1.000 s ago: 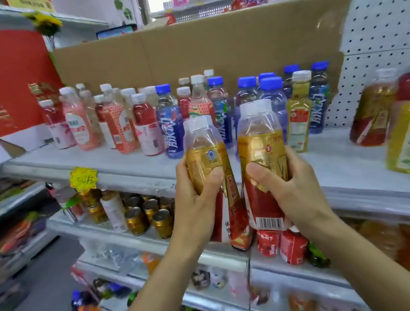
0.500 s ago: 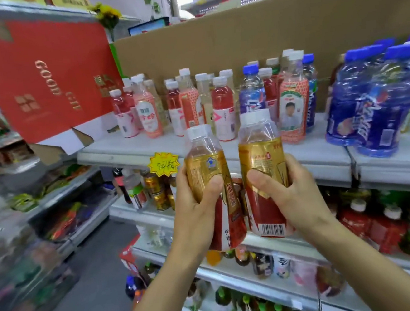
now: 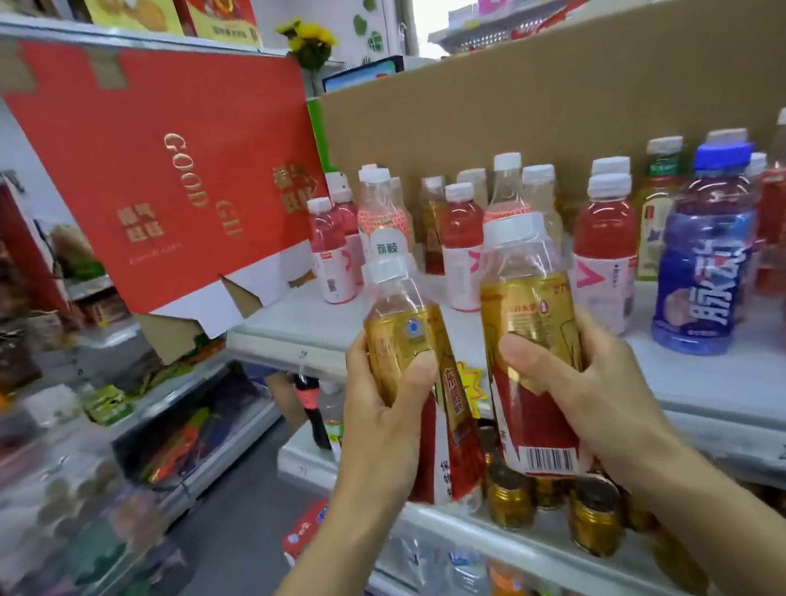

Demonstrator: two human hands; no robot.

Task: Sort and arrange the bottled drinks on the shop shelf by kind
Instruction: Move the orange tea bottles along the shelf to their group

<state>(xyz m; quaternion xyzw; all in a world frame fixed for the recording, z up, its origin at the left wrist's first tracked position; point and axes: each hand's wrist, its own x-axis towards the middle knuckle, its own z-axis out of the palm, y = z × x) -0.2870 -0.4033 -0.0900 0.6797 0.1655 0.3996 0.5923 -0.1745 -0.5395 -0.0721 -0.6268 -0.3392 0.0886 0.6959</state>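
Note:
My left hand (image 3: pixel 385 422) grips a gold-and-red labelled bottle (image 3: pixel 409 344) with a white cap. A matching gold-and-red bottle (image 3: pixel 527 305) is gripped by my right hand (image 3: pixel 589 390). Both bottles are upright, side by side, in front of the white shelf (image 3: pixel 722 392). On that shelf stand several pink and red drinks (image 3: pixel 607 241) with white caps, a lychee-label bottle (image 3: pixel 382 227) and a blue-capped purple bottle (image 3: pixel 706 261) at the right.
A red gift box (image 3: pixel 171 174) leans at the shelf's left end. Brown cardboard (image 3: pixel 554 103) backs the shelf. Gold cans (image 3: pixel 595 515) sit on the shelf below. More shelves with blurred goods line the left side of the grey aisle floor (image 3: pixel 225 578).
The view has swung left along the shelf. Blue bottles have slid toward the right edge and the red gift box has come closer. Both hands still hold their bottles.

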